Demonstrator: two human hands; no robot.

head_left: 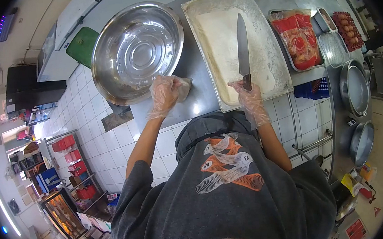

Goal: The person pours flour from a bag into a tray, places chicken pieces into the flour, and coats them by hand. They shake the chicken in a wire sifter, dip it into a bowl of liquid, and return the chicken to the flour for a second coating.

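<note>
My left hand (164, 96), in a clear plastic glove, is closed on a small pale translucent plastic bag (183, 90) beside the near rim of a large steel bowl (101, 77). What the bag contains I cannot make out. The bowl holds no food, only drops on its shiny inside. My right hand (251, 101), gloved the same way, grips the dark handle of a large kitchen knife (242, 46). Its blade points away from me over a rectangular tray (209, 65) dusted with white powder.
Right of the tray, a red-printed bag of raw meat (298, 39) lies in a metal pan. Behind it are a small steel container (325, 20), a wire basket (334, 48) and eggs (348, 30). A green lid-like board (82, 47) is left of the bowl; steel basins (362, 143) stand at right.
</note>
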